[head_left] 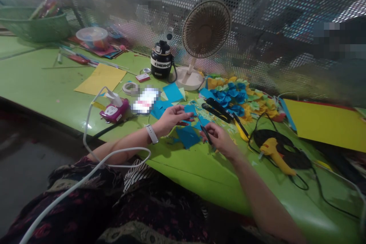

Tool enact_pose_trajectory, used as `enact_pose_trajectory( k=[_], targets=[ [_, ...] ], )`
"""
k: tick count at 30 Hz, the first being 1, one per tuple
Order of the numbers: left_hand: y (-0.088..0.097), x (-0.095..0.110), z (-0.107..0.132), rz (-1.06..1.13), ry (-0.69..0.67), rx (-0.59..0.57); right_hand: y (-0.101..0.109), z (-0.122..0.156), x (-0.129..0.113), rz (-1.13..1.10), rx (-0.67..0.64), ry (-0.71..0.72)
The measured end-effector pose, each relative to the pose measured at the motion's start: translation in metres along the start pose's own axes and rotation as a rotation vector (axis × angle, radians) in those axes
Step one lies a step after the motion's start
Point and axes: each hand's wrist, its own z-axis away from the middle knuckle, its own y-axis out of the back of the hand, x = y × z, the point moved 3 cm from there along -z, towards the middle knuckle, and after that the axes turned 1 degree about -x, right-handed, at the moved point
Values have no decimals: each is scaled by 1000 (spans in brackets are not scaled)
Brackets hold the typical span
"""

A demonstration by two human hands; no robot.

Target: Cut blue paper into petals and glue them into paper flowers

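My left hand (174, 119), with a white watch band at its wrist, pinches a small piece of blue paper (190, 111). My right hand (215, 135) is closed around a pair of scissors (206, 135), whose blades point up at the blue piece. Below both hands lies a larger blue paper square (187, 137) among small scraps. A black stapler (217, 109) rests just beyond my right hand. Behind it spreads a heap of crumpled blue, yellow and green paper pieces (233, 94).
A yellow glue gun (277, 156) with a looping black cord lies at right, near yellow sheets (328, 124). At left are a purple power socket (114, 110), a phone (146, 100) and a tape roll (130, 88). A fan (190, 78) and black bottle (161, 61) stand behind. A white cable crosses my left forearm.
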Motion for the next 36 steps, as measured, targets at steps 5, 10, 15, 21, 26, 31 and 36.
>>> enact_pose_trajectory(
  k=[5,10,15,21,26,31,36],
  targets=[
    [0,0,0,14,-4,3,0,0,-1,7,14,-1],
    [1,0,-1,34,-2,7,-1,-1,-1,18,7,20],
    [3,0,-1,36,-7,15,-1,0,-1,33,20,29],
    [6,0,-4,30,-24,9,-1,3,-5,49,15,23],
    [5,-3,-5,-5,2,-26,-1,3,-6,36,24,3],
    [5,-4,-5,-15,3,-24,1,1,-4,39,27,26],
    [9,-2,-6,-17,-26,11,2,0,-1,28,29,35]
  ],
)
